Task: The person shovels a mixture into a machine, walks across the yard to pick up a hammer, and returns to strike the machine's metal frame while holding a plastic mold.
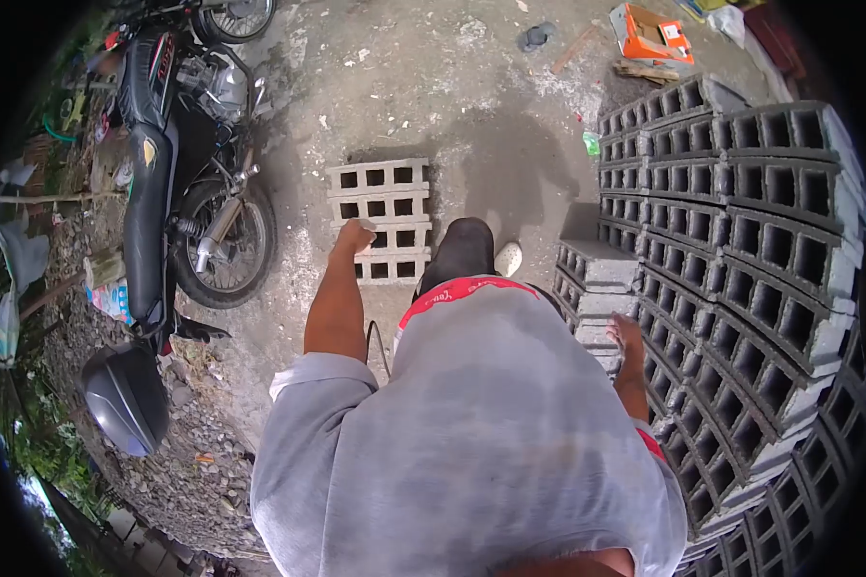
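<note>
My left hand (pixel 354 238) is at the left end of a small pile of grey hollow concrete blocks (pixel 380 192) on the ground. Its fingers are curled in, and a light grey patch shows at the fingertips; I cannot tell what they hold. On the other side, my right hand (pixel 626 334) has its fingers apart, right beside the end faces of a shorter column of hollow blocks (pixel 601 274). My torso in a grey shirt (pixel 491 404) fills the lower middle, with a dark trouser knee (pixel 464 248) and a light shoe (pixel 509 258) ahead of it.
A tall wall of stacked hollow blocks (pixel 731 207) rises along the right. To the left stands a motorcycle (pixel 154 183) with a rear case (pixel 125 399), beside gravel (pixel 192 471). An orange carton (pixel 651 37) lies at the far right on the concrete ground (pixel 404 87).
</note>
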`<state>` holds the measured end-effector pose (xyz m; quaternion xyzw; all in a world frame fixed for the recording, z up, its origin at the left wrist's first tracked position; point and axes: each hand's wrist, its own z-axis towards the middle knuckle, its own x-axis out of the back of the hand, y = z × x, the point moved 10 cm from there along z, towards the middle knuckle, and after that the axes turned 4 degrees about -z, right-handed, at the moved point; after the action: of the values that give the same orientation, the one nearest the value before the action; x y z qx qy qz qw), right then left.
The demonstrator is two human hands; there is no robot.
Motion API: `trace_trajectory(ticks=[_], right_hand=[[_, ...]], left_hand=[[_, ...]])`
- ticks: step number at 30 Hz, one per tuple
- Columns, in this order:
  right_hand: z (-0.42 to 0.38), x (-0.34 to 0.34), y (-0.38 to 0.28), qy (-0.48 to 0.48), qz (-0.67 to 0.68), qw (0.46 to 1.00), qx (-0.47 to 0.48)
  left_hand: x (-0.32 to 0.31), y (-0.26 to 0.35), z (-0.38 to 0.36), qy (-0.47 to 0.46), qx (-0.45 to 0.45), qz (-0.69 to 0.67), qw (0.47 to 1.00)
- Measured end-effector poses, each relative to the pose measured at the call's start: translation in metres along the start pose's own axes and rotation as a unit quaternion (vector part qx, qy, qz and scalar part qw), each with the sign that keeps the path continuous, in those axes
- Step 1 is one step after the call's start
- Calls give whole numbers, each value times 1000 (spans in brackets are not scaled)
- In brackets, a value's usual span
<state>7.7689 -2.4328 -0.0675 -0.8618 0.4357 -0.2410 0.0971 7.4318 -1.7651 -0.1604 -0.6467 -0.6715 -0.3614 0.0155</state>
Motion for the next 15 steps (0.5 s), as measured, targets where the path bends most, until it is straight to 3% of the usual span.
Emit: trace_trajectory(ticks=[1, 2, 3, 6, 7, 8, 9, 10, 11, 12, 13, 14, 15], right_hand=[[27, 9, -67, 10, -30, 999, 36], [86, 14, -112, -43, -35, 997, 53], [91, 11, -186, -14, -83, 993, 85], [155, -28, -358, -61, -183, 965, 177], [151, -50, -417, -60, -179, 956, 223], [139, -83, -469, -58, -172, 946, 269], [135, -110, -501, -66, -160, 945, 278], [132, -136, -546, -74, -142, 940, 301], [138, -164, -575, -101, -132, 945, 283], [146, -186, -581, -130, -128, 950, 254], [151, -204, -591, -129, -143, 953, 233], [174, -216, -595, -125, -201, 951, 200], [256, -211, -581, -103, -290, 926, 220]], left_hand=[[19, 37, -8, 28, -17, -8, 999], [35, 67, -7, 54, -32, -15, 998], [52, 94, 3, 123, -98, 58, 986], [79, 130, 57, 144, -93, -3, 985], [81, 127, 86, 128, -50, -73, 988], [96, 149, 101, 156, -44, 15, 987], [94, 140, 134, 121, 4, -55, 991], [101, 151, 156, 110, -15, -120, 987], [119, 169, 173, 144, -50, -19, 988], [127, 146, 208, 169, 37, -20, 985], [139, 170, 217, 82, 90, -58, 991], [163, 180, 242, 145, 57, -43, 987], [195, 218, 238, 126, 43, -159, 978]])
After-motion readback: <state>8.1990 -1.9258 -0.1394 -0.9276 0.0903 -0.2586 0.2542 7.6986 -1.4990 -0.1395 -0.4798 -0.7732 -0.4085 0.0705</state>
